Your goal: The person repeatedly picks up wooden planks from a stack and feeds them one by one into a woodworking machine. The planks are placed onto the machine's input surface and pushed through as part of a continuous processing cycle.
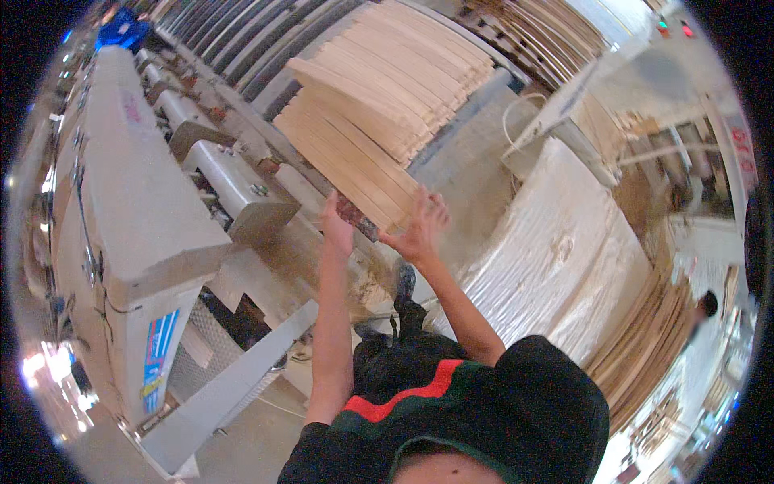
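Note:
Pale wooden slats lie side by side in a flat layer ahead of me, with a higher layer of slats on the pile behind. My left hand is at the near left corner of the lower layer, fingers stretched upward and partly hidden. At the near right corner is my right hand, its fingers spread and slightly blurred, thumb reaching toward the slat ends. Neither hand is wrapped round a slat. A dark reddish strip shows below the slat ends between my hands.
A long beige machine with metal housings runs along the left. Dark rollers lie beyond the slats. To the right stands a plastic-wrapped stack, with more long boards beside it. A person is at the far right.

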{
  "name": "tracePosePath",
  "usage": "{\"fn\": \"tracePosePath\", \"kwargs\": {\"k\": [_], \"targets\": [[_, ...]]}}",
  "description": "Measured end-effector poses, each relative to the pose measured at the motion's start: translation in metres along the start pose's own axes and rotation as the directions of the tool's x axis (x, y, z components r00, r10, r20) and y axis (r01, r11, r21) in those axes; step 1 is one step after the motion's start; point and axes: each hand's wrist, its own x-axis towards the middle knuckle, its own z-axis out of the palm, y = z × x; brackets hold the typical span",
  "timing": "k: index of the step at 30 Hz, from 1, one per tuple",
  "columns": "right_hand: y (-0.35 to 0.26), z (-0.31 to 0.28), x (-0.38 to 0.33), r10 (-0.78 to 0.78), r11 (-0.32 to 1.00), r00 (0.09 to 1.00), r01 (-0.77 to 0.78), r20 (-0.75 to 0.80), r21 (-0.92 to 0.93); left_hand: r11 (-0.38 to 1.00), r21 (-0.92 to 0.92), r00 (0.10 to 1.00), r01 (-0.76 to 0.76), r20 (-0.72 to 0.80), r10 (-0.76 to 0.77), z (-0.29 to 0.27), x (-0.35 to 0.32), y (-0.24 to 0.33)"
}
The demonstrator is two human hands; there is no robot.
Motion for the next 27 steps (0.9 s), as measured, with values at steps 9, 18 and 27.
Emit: {"fn": "tracePosePath", "kwargs": {"k": [9, 18, 27], "targets": [[-0.028, -0.011, 0.033, -0.143, 0.952, 0.973, 0.185, 0.181, -0.243, 0.992, 0.076, 0.994, -0.099, -0.040, 0.103, -0.002, 0.004, -0.022], [-0.048, -0.058, -0.001, 0.082, 0.996, 0.915, -0.063, 0.395, -0.061, 0.963, -0.247, 0.982, 0.107, 0.175, -0.064, -0.003, -0.046, -0.036], [0.030, -0.125, -0.173, -0.304, 0.518, 0.709, -0.437, 0.636, 0.736, 0.988, -0.144, 0.881, -0.063, 0.457, 0.123, -0.030, -0.163, -0.084]]}}
